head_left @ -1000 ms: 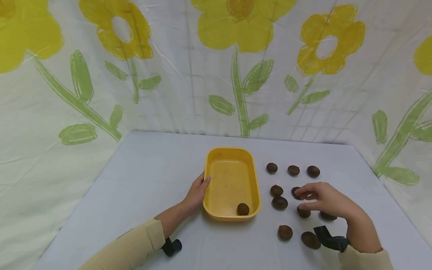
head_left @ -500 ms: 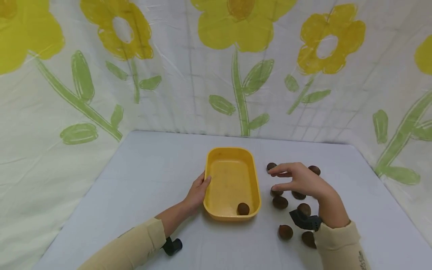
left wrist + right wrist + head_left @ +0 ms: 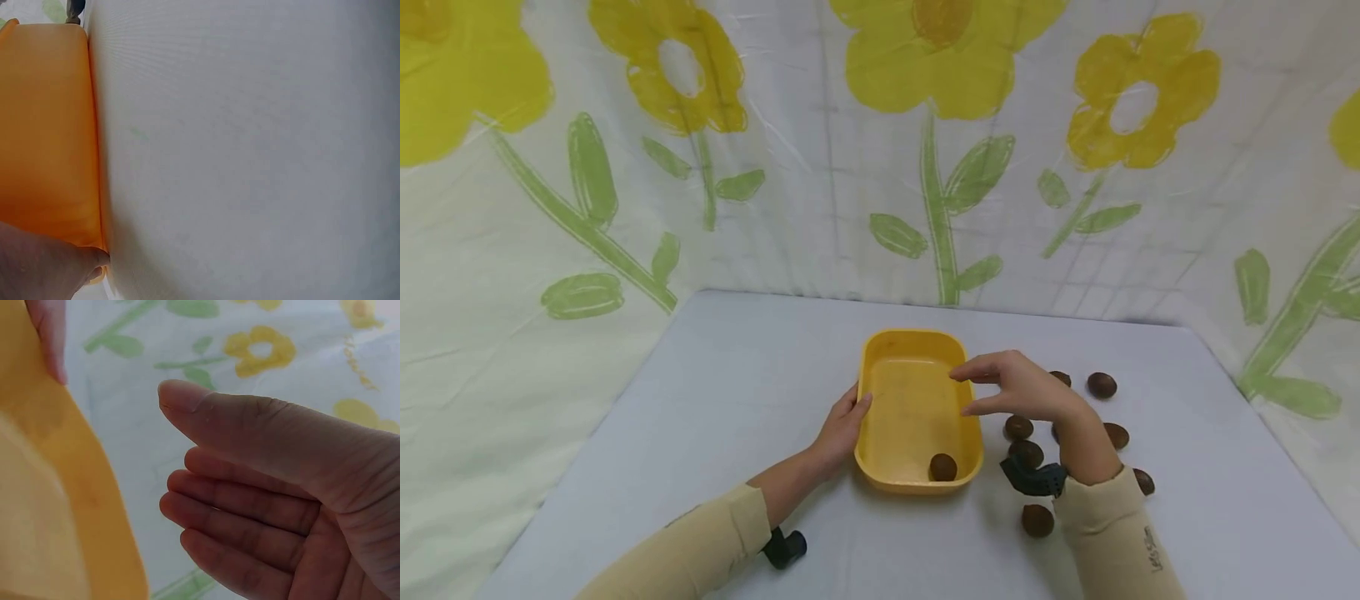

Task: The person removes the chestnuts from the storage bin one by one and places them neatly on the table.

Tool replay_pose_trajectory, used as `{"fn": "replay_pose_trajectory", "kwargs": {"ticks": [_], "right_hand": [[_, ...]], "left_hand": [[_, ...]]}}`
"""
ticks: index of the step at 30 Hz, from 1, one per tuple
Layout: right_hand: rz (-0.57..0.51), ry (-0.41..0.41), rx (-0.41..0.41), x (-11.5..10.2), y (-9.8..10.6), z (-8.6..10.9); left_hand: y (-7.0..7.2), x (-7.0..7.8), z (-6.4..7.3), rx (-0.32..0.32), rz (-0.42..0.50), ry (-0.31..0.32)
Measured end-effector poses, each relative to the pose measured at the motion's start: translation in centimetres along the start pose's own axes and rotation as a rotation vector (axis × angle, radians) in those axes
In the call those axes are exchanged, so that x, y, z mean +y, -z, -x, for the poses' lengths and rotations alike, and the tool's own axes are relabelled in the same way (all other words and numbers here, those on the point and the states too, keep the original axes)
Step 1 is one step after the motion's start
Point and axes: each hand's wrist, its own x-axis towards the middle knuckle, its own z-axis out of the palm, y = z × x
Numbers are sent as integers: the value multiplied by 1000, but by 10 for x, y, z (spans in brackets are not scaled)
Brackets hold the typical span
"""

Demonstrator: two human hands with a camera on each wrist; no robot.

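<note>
A yellow rectangular tray (image 3: pixel 913 400) stands mid-table in the head view, with one brown chestnut (image 3: pixel 943 467) inside at its near right corner. My left hand (image 3: pixel 841 427) grips the tray's left side, thumb over the rim. In the left wrist view, that hand (image 3: pixel 44 265) shows low beside the orange-looking tray wall (image 3: pixel 50 125). My right hand (image 3: pixel 1022 387) hovers at the tray's right rim, thumb and fingers apart. The right wrist view shows the right hand (image 3: pixel 250 500) holding nothing, beside the tray rim (image 3: pixel 100 494).
Several loose chestnuts (image 3: pixel 1102 385) lie right of the tray, some partly hidden by the right hand and forearm. One chestnut (image 3: pixel 1037 521) sits nearer the front. A white flower-printed cloth (image 3: pixel 790 208) hangs behind the pale table (image 3: pixel 737 358).
My right hand has moved left from above the chestnuts to the tray's right rim, fingers still apart. The left hand and tray stay in place.
</note>
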Motion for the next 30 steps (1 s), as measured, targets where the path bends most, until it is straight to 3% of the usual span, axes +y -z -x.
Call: {"fn": "replay_pose_trajectory", "kwargs": {"ticks": [7,11,19,30], "right_hand": [[-28,-11,-24,3,-15,-10],[-47,-27,-58,4,-24,-19],[-29,23,-135,6,-37,-35],[3,-10,-260,9,-55,-48]], "left_hand": [[0,1,3,16,-56,-6],[1,0,2,30,-18,27],[1,1,0,30,4,56],[-1,3,2,15,7,47]]}}
